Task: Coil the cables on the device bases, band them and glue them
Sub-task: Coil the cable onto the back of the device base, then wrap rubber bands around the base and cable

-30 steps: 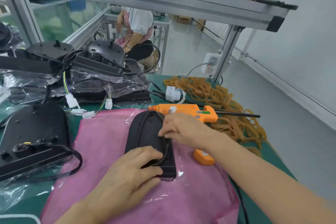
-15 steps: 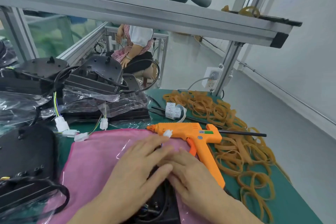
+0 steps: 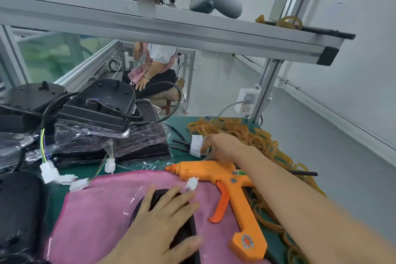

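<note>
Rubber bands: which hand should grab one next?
Right. The right hand is already out beside the rubber bands; the left hand rests flat on the black base, probably steadying it.

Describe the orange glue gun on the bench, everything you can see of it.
The glue gun is bright orange, plastic by its look, and lies flat on its side on the green bench top, its nozzle pointing left over the edge of the pink cloth. Its curved orange trigger hangs below the barrel, the grip runs toward the viewer and ends in a round label, and a green mark sits near the rear. The right forearm crosses above it. No hand holds it.
</note>
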{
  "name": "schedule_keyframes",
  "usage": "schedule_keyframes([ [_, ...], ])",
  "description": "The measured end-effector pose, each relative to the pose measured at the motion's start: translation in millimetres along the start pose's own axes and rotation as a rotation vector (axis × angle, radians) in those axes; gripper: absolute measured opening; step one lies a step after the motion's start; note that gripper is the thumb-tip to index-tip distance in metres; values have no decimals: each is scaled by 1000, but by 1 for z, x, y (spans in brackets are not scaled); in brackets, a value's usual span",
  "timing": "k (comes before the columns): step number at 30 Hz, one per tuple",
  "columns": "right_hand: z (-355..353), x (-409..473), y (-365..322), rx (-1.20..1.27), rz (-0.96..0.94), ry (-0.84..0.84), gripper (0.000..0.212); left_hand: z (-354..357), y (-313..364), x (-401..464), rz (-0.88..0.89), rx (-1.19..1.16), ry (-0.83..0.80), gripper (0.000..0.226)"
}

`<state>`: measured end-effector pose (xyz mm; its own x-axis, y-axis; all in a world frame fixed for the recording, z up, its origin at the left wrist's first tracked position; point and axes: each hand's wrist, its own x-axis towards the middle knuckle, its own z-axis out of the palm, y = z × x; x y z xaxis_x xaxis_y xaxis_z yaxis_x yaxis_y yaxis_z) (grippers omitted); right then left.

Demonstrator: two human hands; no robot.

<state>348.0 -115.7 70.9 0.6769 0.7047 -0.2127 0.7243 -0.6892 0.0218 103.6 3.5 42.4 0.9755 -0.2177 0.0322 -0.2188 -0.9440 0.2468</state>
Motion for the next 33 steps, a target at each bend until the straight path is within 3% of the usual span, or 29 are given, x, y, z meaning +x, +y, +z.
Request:
schedule_keyframes([
  [2,-1,7,5,51,27,9,29,-9,-6,8,-27,-276,79,65],
  [4,-7,6,11,67,22,27,26,-16,-17,15,-92,-524,239,47],
  [6,-17,1,18,242,-7,73,19,-26,-30,33,-121,-618,472,21],
  [8,-29,-7,22,440,-30,90,17,-37,-40,54,-201,-619,544,25],
  [13,-40,-21,2,483,-128,25,18,-49,-48,106,-311,-649,403,36],
  [18,-38,-30,-23,607,-237,87,31,-42,-43,123,-396,-983,243,22],
  [20,-35,-36,-28,681,-264,195,33,-38,-46,120,-454,-1060,188,15],
  [22,-28,-42,-31,711,-221,422,34,-35,-49,115,-474,-1208,155,15],
  [25,-8,-55,-39,699,-144,662,23,-33,-50,109,-476,-1438,192,12],
  [30,21,-60,-58,818,-38,690,26,-26,-43,105,-402,-1662,256,17],
  [33,23,-59,-61,909,1,700,22,-22,-42,104,-347,-1547,293,19],
])
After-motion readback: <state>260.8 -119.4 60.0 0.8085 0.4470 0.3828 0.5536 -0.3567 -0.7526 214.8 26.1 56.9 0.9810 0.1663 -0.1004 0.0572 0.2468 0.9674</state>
